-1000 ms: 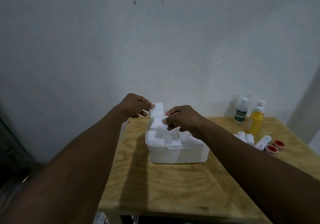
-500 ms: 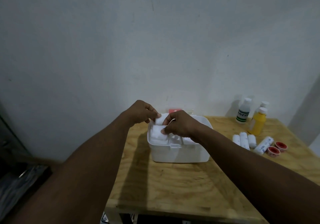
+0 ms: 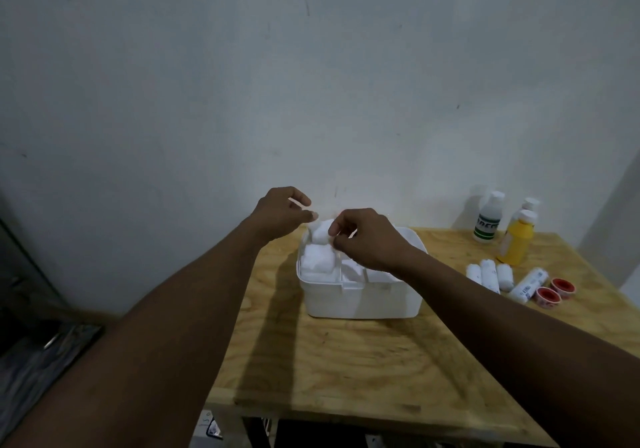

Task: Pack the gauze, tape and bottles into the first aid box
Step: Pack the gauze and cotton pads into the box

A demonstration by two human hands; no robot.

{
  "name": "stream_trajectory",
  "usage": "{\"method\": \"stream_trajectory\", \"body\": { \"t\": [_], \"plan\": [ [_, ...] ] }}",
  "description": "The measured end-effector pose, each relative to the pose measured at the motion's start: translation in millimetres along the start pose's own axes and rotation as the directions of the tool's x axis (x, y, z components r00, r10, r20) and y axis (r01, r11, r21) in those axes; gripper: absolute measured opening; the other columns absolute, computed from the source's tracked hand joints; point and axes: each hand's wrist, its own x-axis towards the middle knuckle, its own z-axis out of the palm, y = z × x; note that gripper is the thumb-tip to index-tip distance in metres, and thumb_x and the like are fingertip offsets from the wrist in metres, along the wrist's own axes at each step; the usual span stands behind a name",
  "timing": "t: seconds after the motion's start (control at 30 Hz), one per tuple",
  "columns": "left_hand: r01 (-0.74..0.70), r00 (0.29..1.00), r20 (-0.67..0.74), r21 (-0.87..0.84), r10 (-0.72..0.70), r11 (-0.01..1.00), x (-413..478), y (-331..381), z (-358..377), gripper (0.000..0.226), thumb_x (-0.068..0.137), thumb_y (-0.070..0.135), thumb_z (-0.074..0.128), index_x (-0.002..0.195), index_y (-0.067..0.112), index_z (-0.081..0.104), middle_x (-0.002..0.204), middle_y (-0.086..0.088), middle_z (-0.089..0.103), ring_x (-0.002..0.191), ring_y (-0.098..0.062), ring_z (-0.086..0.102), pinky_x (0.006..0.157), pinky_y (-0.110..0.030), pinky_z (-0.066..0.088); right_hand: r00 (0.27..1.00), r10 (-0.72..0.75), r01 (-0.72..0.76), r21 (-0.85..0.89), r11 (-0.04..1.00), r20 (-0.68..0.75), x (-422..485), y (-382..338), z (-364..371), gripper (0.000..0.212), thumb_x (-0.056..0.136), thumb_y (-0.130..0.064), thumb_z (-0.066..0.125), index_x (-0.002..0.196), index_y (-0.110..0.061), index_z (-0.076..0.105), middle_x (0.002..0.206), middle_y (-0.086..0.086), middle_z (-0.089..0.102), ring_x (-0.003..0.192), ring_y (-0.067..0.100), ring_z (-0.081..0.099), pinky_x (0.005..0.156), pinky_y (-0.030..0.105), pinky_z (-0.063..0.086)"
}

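White gauze [image 3: 320, 234] is pinched by the left hand [image 3: 280, 215] and the right hand [image 3: 367, 239] over the open first aid box [image 3: 360, 302], which stands near the wooden table's [image 3: 329, 361] back edge. The right hand hides part of the box. By the right edge lie gauze rolls [image 3: 488, 274] and red tape rolls [image 3: 554, 293], with a yellow bottle [image 3: 516, 243] and white bottles [image 3: 488, 219] behind them.

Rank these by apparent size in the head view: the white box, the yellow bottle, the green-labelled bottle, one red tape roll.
1. white box
2. yellow bottle
3. green-labelled bottle, close to the yellow one and standing farther back, so that pair is unsure
4. red tape roll, the nearer one
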Motion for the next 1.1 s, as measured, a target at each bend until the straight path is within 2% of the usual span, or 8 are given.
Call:
{"method": "stream_trajectory", "body": {
  "t": [0.1, 0.27, 0.43, 0.53, 0.7, 0.83, 0.97, 1.1],
  "plan": [
    [-0.076, 0.994, 0.079, 0.034, 0.073, 0.997, -4, 7, 3, 0.019, 0.077, 0.017, 0.084, 0.094, 0.014, 0.076, 0.08, -0.007, 0.066, 0.071, -0.018, 0.056, 0.066, -0.028, 0.046, 0.995, -0.058, 0.055, 0.036, 0.998, 0.079, -3, 1, -2, 0.01, 0.085, -0.009, 0.066, 0.09, -0.012, 0.074, 0.091, 0.001, 0.073, 0.077, 0.007, 0.063, 0.066, 0.013, 0.045],
    [-0.119, 0.967, 0.24, 0.15, 0.08, 0.982, -6, 3, 10, 0.017, 0.08, 0.004, 0.078, 0.097, 0.008, 0.081, 0.086, 0.002, 0.07, 0.086, -0.015, 0.061, 0.078, -0.027, 0.048, 0.976, -0.124, 0.131, -0.026, 0.991, 0.182, -6, 4, 9, 0.01, 0.082, -0.008, 0.071, 0.086, -0.014, 0.078, 0.087, -0.001, 0.076, 0.069, -0.001, 0.061, 0.063, 0.006, 0.043],
    [-0.101, 0.975, 0.215, 0.222, 0.053, 0.97, 0, -8, 8, 0.022, 0.083, -0.001, 0.073, 0.092, 0.017, 0.081, 0.102, -0.009, 0.075, 0.102, -0.029, 0.066, 0.094, -0.043, 0.055, 0.972, -0.135, 0.152, -0.075, 0.986, 0.193, -6, 5, 13, 0.013, 0.082, -0.005, 0.07, 0.09, -0.011, 0.079, 0.092, 0.002, 0.075, 0.064, -0.002, 0.055, 0.059, 0.001, 0.04],
    [-0.094, 0.975, 0.221, 0.246, 0.038, 0.965, -1, -9, 9, 0.023, 0.084, -0.003, 0.07, 0.096, 0.013, 0.08, 0.105, -0.01, 0.074, 0.102, -0.03, 0.066, 0.093, -0.042, 0.056, 0.971, -0.133, 0.153, -0.089, 0.984, 0.197, -4, 7, 15, 0.015, 0.082, -0.005, 0.07, 0.091, -0.014, 0.078, 0.096, 0.002, 0.075, 0.068, 0.0, 0.056, 0.063, 0.006, 0.04],
    [-0.076, 0.972, 0.235, 0.264, 0.012, 0.961, -1, -12, 14, 0.024, 0.086, -0.004, 0.068, 0.103, 0.009, 0.079, 0.1, -0.01, 0.073, 0.093, -0.024, 0.063, 0.083, -0.033, 0.055, 0.972, -0.149, 0.174, -0.127, 0.977, 0.181, -5, 8, 16, 0.021, 0.083, -0.006, 0.066, 0.096, -0.019, 0.077, 0.097, 0.002, 0.069, 0.067, -0.001, 0.051, 0.062, 0.008, 0.036],
    [-0.059, 0.963, 0.268, 0.284, -0.02, 0.957, -5, -6, 14, 0.026, 0.091, -0.002, 0.065, 0.114, 0.004, 0.074, 0.118, -0.021, 0.069, 0.093, -0.035, 0.064, 0.078, -0.028, 0.054, 0.964, -0.176, 0.211, -0.175, 0.962, 0.197, -4, 9, 17, 0.023, 0.086, -0.008, 0.062, 0.099, -0.018, 0.078, 0.105, 0.004, 0.071, 0.071, 0.003, 0.05, 0.063, 0.008, 0.034],
    [-0.019, 0.959, 0.277, 0.297, -0.068, 0.955, -7, -3, 14, 0.025, 0.096, 0.005, 0.061, 0.119, 0.007, 0.07, 0.129, -0.031, 0.058, 0.059, -0.014, 0.045, 0.039, -0.014, 0.04, 0.956, -0.186, 0.239, -0.238, 0.941, 0.226, -4, 9, 22, 0.025, 0.088, -0.01, 0.059, 0.104, -0.019, 0.077, 0.108, 0.003, 0.07, 0.083, 0.008, 0.051, 0.073, 0.018, 0.037],
    [-0.023, 0.954, 0.289, 0.321, -0.075, 0.947, -6, -3, 15, 0.025, 0.095, 0.004, 0.06, 0.117, 0.01, 0.07, 0.119, -0.027, 0.059, 0.062, -0.014, 0.046, 0.042, -0.016, 0.04, 0.953, -0.185, 0.239, -0.219, 0.946, 0.241, -1, 9, 19, 0.024, 0.087, -0.01, 0.061, 0.103, -0.018, 0.077, 0.108, 0.002, 0.072, 0.081, 0.005, 0.053, 0.076, 0.018, 0.041]
  ]
}}
